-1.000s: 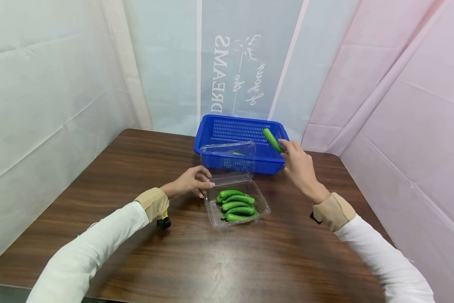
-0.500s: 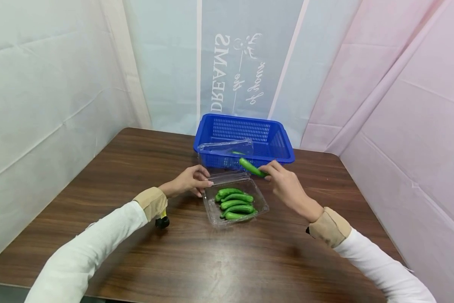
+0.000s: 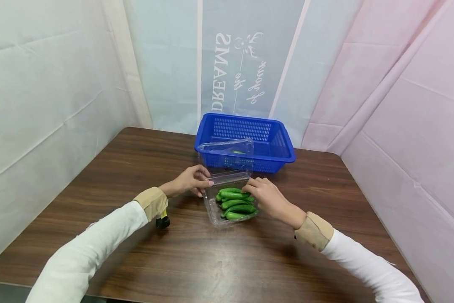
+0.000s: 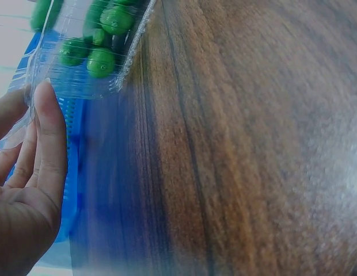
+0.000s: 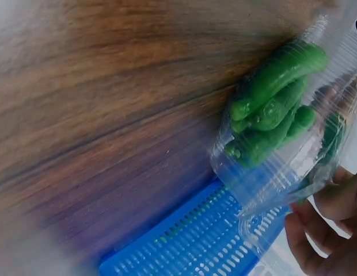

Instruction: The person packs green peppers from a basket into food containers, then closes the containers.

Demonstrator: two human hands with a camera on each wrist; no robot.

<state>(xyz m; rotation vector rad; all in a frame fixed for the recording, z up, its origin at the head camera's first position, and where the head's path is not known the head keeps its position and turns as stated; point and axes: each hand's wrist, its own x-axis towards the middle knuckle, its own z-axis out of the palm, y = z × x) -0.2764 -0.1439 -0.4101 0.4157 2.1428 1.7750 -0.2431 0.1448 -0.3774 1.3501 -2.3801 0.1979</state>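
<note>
A clear plastic clamshell box (image 3: 215,216) lies on the table with its lid (image 3: 227,148) raised against the blue basket. Several small green cucumbers (image 3: 239,209) are side by side in its base. At the box's left rear corner, my left hand (image 3: 189,180) pinches the rim between thumb and fingers; the left wrist view shows the thumb (image 4: 49,109) on the plastic. My right hand (image 3: 268,197) reaches over the right rim and holds one cucumber (image 3: 232,195) by its end, low over the others. Whether that cucumber touches them I cannot tell.
Behind the box stands a blue perforated basket (image 3: 284,158), with a bit of green (image 3: 237,152) showing through the raised lid. Brown wooden table (image 3: 196,261) surrounds the box. Pale cloth walls (image 3: 60,105) rise at the back and sides.
My right hand has brought the cucumber from above the basket's right side, down and left into the clamshell box. My left hand has stayed at the box's corner.
</note>
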